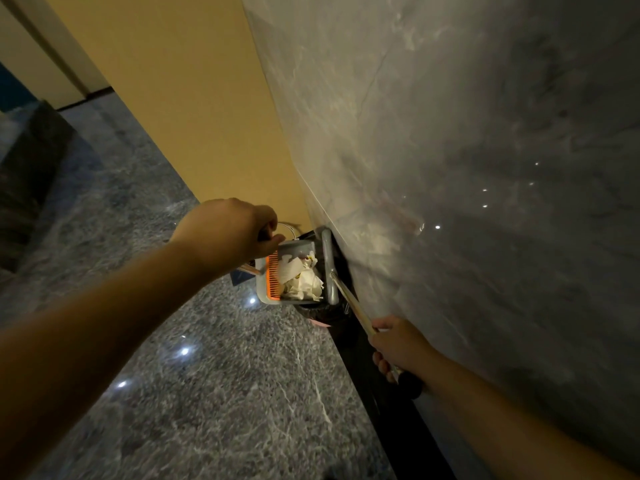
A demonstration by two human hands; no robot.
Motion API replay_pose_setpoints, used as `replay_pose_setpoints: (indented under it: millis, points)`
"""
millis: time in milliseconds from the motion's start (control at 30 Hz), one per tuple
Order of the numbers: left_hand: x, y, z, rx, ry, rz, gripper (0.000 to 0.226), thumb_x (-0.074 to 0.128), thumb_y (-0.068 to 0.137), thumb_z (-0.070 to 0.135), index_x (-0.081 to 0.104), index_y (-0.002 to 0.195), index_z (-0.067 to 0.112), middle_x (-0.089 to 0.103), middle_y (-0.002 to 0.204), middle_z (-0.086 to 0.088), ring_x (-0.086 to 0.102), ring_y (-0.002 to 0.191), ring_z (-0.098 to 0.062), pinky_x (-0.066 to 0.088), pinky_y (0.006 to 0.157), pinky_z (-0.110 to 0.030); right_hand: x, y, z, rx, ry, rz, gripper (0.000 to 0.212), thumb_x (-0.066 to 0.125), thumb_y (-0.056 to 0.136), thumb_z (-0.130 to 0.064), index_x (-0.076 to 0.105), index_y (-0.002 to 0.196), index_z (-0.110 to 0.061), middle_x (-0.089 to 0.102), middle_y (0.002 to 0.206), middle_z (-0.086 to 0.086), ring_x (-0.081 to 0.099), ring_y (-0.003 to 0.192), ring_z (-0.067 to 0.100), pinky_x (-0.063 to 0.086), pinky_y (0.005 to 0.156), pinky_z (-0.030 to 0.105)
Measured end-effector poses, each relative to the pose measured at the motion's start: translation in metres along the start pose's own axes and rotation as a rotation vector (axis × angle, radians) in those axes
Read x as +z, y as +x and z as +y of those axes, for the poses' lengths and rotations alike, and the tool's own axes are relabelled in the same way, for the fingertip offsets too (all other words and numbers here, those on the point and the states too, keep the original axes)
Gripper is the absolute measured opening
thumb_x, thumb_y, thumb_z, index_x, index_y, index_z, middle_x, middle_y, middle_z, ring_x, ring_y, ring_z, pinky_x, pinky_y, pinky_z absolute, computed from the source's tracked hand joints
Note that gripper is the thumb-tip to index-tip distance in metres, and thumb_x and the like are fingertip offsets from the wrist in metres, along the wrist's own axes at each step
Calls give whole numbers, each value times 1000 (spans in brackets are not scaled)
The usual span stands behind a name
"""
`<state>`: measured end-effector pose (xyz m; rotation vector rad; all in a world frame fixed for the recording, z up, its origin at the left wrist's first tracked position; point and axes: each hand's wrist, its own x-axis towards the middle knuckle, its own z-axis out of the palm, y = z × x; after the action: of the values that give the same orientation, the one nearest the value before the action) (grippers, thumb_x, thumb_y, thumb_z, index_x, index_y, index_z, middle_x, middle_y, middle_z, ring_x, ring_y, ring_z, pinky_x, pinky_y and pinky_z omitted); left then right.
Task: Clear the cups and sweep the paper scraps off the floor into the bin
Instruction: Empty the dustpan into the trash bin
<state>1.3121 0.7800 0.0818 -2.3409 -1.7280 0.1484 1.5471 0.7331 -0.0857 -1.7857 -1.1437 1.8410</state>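
Observation:
A grey dustpan (265, 296) with an orange comb edge hangs tilted beside the marble wall, filled with white paper scraps (303, 280). My left hand (232, 230) grips the dustpan's handle from above. My right hand (398, 344) holds the pale stick of a broom (349, 297), whose grey head lies along the dustpan's right side. Directly under the dustpan shows the dark rim of a bin (311, 310) with a black liner; most of the bin is hidden. No cups are in view.
A glossy grey marble wall (467, 150) fills the right side, with a black skirting (377, 403) at its foot. A yellow wall (180, 81) stands behind the bin. Dark speckled stone floor (214, 393) spreads left. A small pink scrap (320, 323) lies by the bin.

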Motion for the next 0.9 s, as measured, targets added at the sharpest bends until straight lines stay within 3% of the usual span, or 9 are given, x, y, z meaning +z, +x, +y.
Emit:
replay_pose_setpoints:
  millis: [67, 167, 233, 533, 634, 900]
  points:
    - [-3, 3, 4, 12, 31, -32, 33, 51, 95, 49, 62, 111, 23, 64, 83, 4, 54, 67, -13, 41, 52, -21, 0, 0, 0, -2, -1, 6, 36, 46, 93, -3, 49, 129, -5, 53, 71, 10, 46, 44, 14, 36, 38, 20]
    - [-4, 6, 7, 25, 67, -56, 33, 50, 96, 51, 61, 113, 26, 67, 89, 5, 55, 68, -12, 35, 48, -19, -1, 3, 0, 2, -26, 5, 37, 45, 92, -2, 45, 128, 9, 48, 73, 15, 45, 42, 16, 34, 41, 24]
    - [-5, 6, 6, 48, 80, -86, 32, 48, 95, 52, 61, 111, 28, 67, 87, 6, 59, 71, -12, 43, 52, -22, -2, 5, -2, 0, -39, 13, 37, 45, 92, -2, 43, 127, 11, 47, 73, 16, 45, 43, 18, 35, 43, 25]
    - [0, 5, 6, 49, 87, -89, 28, 49, 94, 50, 61, 110, 30, 66, 86, 7, 59, 71, -13, 50, 59, -25, -7, 14, -2, 25, -14, -3, 33, 45, 92, -2, 48, 122, 10, 49, 67, 15, 44, 44, 17, 35, 43, 25]
    - [-4, 5, -1, 0, 47, -43, 29, 52, 93, 50, 62, 110, 28, 65, 85, 6, 59, 70, -13, 51, 60, -26, -5, 14, 0, 46, -9, -4, 29, 45, 92, -2, 54, 120, -1, 51, 67, 13, 44, 43, 16, 35, 41, 22]
    - [-6, 6, 4, 22, 76, -83, 31, 49, 95, 50, 58, 115, 28, 65, 90, 8, 58, 73, -9, 46, 58, -21, -1, 8, -13, 9, -29, -28, 32, 43, 92, 3, 47, 123, 12, 46, 68, 16, 45, 43, 20, 34, 44, 27]
